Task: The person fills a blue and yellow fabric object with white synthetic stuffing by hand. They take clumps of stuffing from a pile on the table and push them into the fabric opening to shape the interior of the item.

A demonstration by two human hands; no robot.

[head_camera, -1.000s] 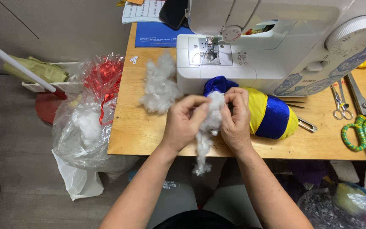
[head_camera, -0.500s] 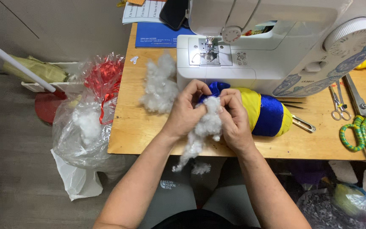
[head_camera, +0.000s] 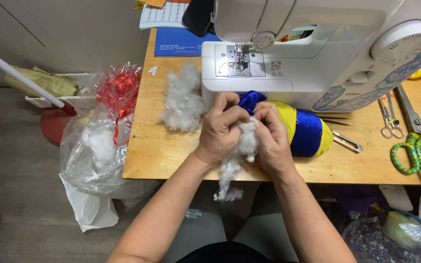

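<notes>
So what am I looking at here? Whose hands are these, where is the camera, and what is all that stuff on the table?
There is no robot here: a person works with two bare hands, and the one picture comes from a camera worn on their head, looking down. The left hand and right hand are pressed together around a wad of white stuffing, a strand of it dangling below the table edge. They hold it at the open end of a blue and yellow fabric piece lying on the wooden table. Behind it stands a white sewing machine. A loose heap of stuffing lies to the left. On the right lie small scissors and scissors with green wrapped handles. A clear plastic bag holding more stuffing hangs beside the table.
</notes>
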